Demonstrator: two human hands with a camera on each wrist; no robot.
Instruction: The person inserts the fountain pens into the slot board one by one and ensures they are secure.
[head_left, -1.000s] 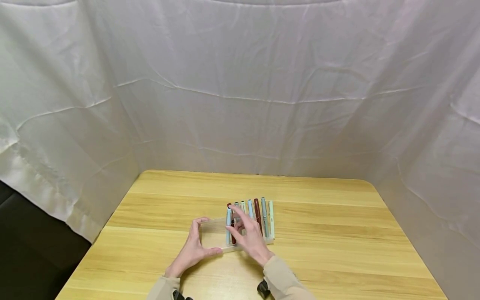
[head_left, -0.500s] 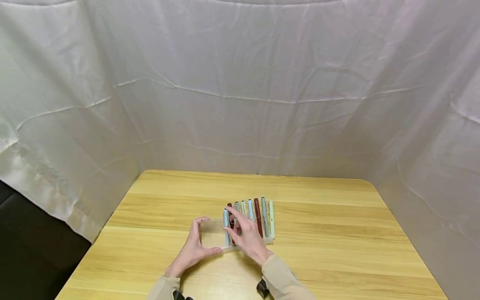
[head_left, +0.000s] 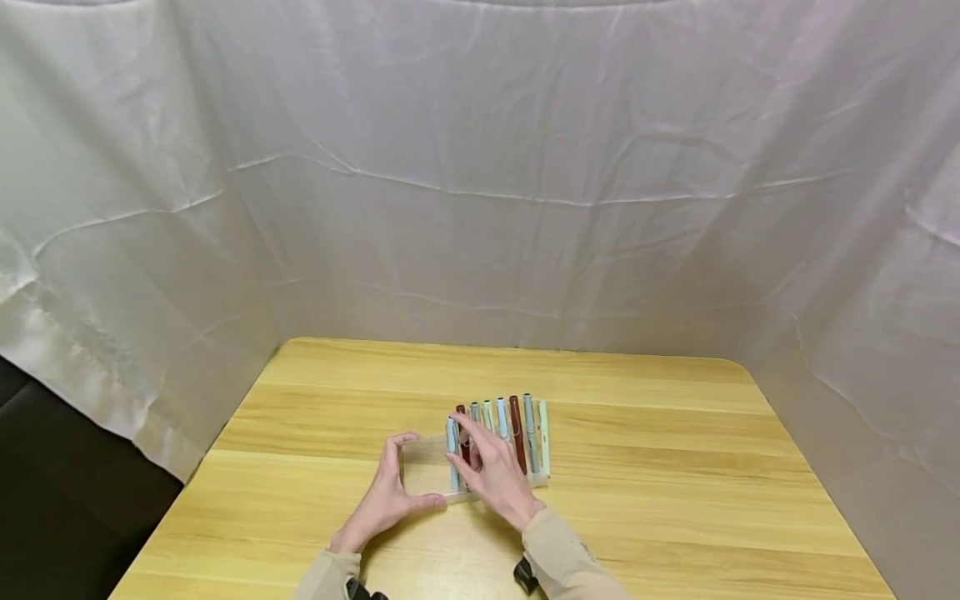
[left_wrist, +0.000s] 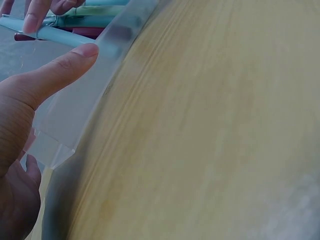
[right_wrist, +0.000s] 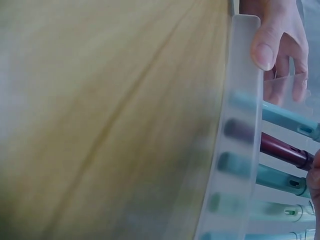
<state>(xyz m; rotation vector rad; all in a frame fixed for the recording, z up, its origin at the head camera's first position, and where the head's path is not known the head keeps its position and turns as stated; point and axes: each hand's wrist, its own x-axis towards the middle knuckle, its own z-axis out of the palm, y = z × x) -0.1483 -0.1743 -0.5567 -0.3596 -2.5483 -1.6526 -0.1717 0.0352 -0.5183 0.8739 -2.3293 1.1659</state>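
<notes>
My left hand (head_left: 390, 492) holds the left end of a clear plastic box (head_left: 426, 467), thumb at the near edge and fingers at the far edge. With thumb and index finger, my right hand (head_left: 498, 479) pinches a light blue pen (head_left: 452, 432), the leftmost in the box. In the left wrist view a right fingertip rests on this blue pen (left_wrist: 65, 36). Beside it is a dark red pen (right_wrist: 280, 148), partly hidden by the right hand in the head view. The pens' lower ends show through the frosted front wall (right_wrist: 245, 65).
Several more pens stand in a row to the right, including a second dark red one (head_left: 514, 417), a grey-blue one (head_left: 528, 425) and a pale green one (head_left: 543, 437). The wooden table (head_left: 675, 475) is bounded by pale curtains (head_left: 525, 167).
The right hand has shifted slightly left with the light blue pen, mostly in the first half second. The left hand and box have stayed in place.
</notes>
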